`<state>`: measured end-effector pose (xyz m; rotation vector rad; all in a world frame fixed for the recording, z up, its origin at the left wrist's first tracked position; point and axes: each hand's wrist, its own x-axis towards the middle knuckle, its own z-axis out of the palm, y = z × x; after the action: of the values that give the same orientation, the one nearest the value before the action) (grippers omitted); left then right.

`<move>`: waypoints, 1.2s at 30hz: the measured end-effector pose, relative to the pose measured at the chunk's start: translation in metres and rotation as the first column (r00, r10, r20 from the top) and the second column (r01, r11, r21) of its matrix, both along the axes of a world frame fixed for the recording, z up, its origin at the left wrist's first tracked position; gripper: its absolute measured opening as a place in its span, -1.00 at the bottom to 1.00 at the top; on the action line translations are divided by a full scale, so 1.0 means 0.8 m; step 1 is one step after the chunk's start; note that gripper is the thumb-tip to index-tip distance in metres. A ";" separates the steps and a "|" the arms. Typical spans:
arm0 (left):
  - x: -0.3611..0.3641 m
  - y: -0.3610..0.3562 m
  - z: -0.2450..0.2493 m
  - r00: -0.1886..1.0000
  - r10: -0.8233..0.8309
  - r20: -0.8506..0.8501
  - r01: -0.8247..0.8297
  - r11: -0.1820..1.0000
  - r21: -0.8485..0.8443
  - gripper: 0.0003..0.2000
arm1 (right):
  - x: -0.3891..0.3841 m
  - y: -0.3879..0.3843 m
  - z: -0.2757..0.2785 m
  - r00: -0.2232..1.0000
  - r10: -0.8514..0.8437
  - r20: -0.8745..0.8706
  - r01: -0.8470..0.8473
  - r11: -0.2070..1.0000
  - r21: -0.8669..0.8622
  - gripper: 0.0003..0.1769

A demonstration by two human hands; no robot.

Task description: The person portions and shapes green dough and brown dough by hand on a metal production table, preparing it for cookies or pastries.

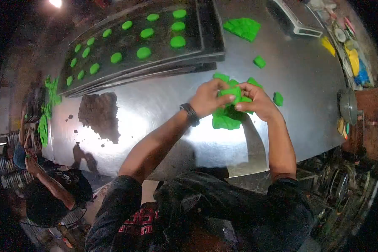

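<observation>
Between my two hands is a piece of bright green dough. My left hand, with a dark band at the wrist, pinches it from the left. On the other side my right hand has its thumb and fingers closed on green dough too. Below them lies a flat green dough slab on the metal table, and more lumps sit just behind my fingers. A small green piece rests to the right of my right hand, another lump farther back.
Stacked dark trays at the back left carry rows of green dough rounds. A crumbly brown mass lies on the left. A larger green slab is at the back. At lower left, another person works beside more green dough.
</observation>
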<state>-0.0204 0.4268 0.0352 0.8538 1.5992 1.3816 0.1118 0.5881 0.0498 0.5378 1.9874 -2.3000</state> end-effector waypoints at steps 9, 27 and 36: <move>-0.035 -0.109 0.009 0.892 0.412 0.186 -0.440 0.885 0.150 -0.79 | 0.017 0.071 0.035 0.847 -0.441 -0.299 0.507 0.838 0.202 -0.74; 0.057 -0.007 -0.090 0.491 -0.142 -0.860 0.086 0.990 -0.114 -0.47 | -0.055 0.030 -0.097 0.991 -0.056 0.120 -0.079 0.483 0.872 -0.62; 0.068 0.010 -0.104 0.348 -0.325 -0.879 0.062 0.944 -0.325 -0.30 | -0.079 0.117 -0.023 0.789 -0.428 -0.440 0.613 0.522 0.593 -0.65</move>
<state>0.0342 0.4345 -0.0479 1.8161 2.3069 0.3945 0.0483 0.6819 0.0313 1.0878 3.2528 -1.7417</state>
